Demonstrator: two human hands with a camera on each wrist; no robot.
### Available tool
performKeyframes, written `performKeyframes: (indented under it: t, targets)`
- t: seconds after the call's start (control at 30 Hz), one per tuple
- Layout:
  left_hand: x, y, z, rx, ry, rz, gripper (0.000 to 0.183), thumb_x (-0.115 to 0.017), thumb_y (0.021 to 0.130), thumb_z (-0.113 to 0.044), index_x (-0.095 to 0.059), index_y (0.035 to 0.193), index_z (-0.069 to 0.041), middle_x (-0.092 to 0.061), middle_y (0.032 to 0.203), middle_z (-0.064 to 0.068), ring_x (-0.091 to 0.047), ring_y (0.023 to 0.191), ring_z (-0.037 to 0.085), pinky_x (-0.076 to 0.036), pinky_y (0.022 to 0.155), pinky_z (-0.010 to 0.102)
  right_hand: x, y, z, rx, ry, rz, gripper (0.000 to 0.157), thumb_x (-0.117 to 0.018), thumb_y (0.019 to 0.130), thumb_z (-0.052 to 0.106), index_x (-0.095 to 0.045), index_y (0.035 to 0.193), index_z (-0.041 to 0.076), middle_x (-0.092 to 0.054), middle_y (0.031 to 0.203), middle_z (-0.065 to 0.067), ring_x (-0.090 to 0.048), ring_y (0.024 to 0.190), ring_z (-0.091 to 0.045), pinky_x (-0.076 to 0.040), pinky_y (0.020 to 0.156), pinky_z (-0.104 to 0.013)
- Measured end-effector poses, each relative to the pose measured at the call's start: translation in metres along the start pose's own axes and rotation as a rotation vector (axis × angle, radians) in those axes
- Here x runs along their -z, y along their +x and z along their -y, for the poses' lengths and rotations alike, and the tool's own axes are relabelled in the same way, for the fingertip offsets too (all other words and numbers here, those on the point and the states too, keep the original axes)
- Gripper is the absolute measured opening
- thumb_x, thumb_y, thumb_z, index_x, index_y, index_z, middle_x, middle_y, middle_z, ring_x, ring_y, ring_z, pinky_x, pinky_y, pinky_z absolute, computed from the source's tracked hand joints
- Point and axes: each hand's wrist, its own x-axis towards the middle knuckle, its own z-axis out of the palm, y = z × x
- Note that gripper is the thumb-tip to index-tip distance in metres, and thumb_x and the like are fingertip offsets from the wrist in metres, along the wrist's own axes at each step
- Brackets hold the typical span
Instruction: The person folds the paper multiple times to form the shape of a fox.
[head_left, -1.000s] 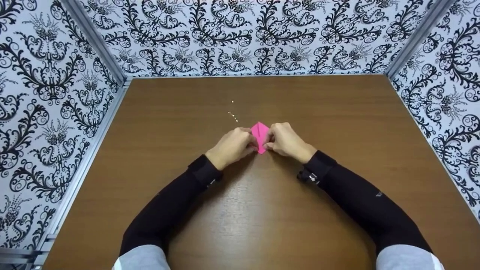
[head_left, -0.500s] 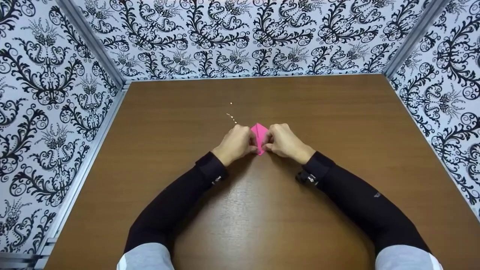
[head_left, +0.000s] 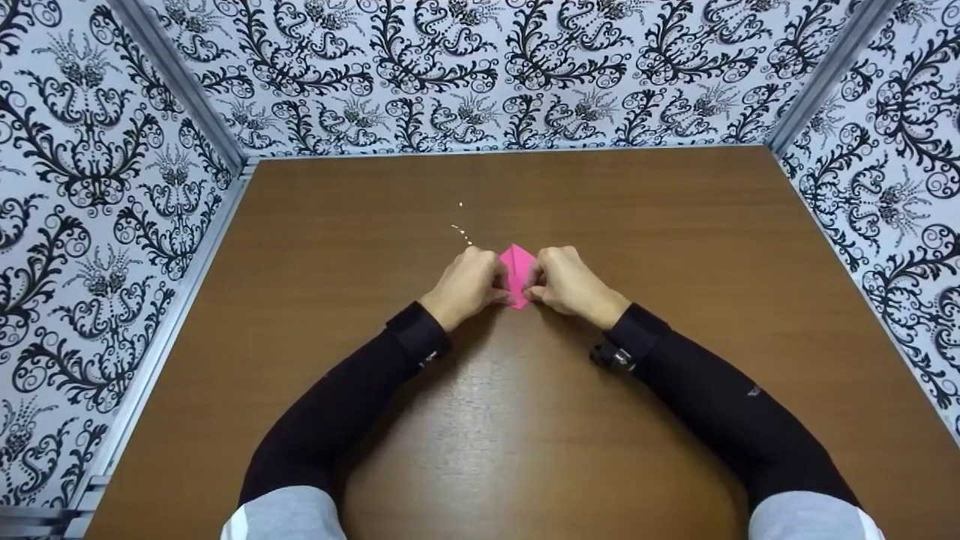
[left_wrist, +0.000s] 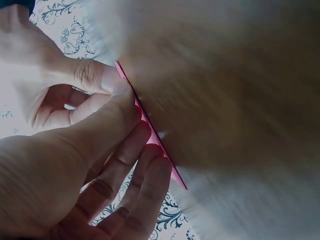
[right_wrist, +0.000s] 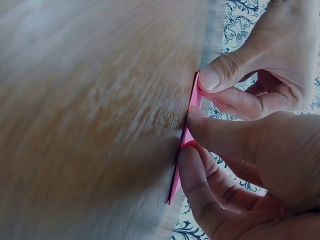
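A small folded sheet of pink paper (head_left: 517, 259), kite-shaped with a crease line down from its top point, lies on the tabletop between the two hands. My left hand (head_left: 466, 279) holds its left edge, thumb low near the bottom tip and fingers curled above. On the opposite edge my right hand (head_left: 571, 281) pinches the paper in much the same way. In the left wrist view the pink paper (left_wrist: 154, 134) shows edge-on as a thin strip, with fingertips pressed along it. The right wrist view shows both thumbs on the paper (right_wrist: 192, 100); fingers cover its side edges.
Several tiny white specks (head_left: 469, 242) form a line on the brown wooden table (head_left: 637, 202), just beyond the left hand. Walls with a black-and-white scroll pattern (head_left: 562, 67) enclose the table at the back and sides, joined by grey metal posts.
The left wrist and forearm have shifted slightly inward since the first frame. Both hands keep hold of the pink paper, which stays nearly in place.
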Motion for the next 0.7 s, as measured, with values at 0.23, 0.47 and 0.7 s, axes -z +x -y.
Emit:
performKeyframes:
  t: [0.23, 0.47, 0.7]
  targets:
    - [0.007, 0.001, 0.011, 0.015, 0.008, -0.017, 0.025, -0.103, 0.089, -0.027, -0.088, 0.080, -0.009, -0.086, 0.083, 0.006, -0.069, 0.079, 0.016, -0.066, 0.083, 0.043, 0.001, -0.001, 0.002, -0.002, 0.040, 0.002, 0.008, -0.095, 0.096, 0.007, -0.091, 0.089, 0.010, -0.085, 0.096, -0.012, -0.074, 0.082, -0.023, -0.062, 0.077, -0.039]
    - [0.015, 0.001, 0.023, 0.084, -0.013, -0.004, 0.021, -0.101, 0.092, -0.025, -0.090, 0.084, -0.009, -0.087, 0.088, 0.007, -0.070, 0.081, 0.017, -0.065, 0.080, 0.042, 0.000, -0.002, 0.002, -0.014, 0.038, 0.008, 0.007, -0.095, 0.097, 0.009, -0.091, 0.091, 0.009, -0.083, 0.098, -0.013, -0.072, 0.085, -0.024, -0.063, 0.080, -0.043]
    - [0.025, 0.002, 0.040, 0.171, 0.014, -0.050, 0.023, -0.102, 0.092, -0.024, -0.088, 0.085, -0.007, -0.086, 0.093, 0.009, -0.073, 0.085, 0.022, -0.066, 0.083, 0.043, -0.001, -0.003, 0.002, -0.002, 0.035, -0.002, 0.006, -0.095, 0.096, 0.007, -0.091, 0.091, 0.008, -0.082, 0.097, -0.015, -0.072, 0.084, -0.023, -0.061, 0.078, -0.039]
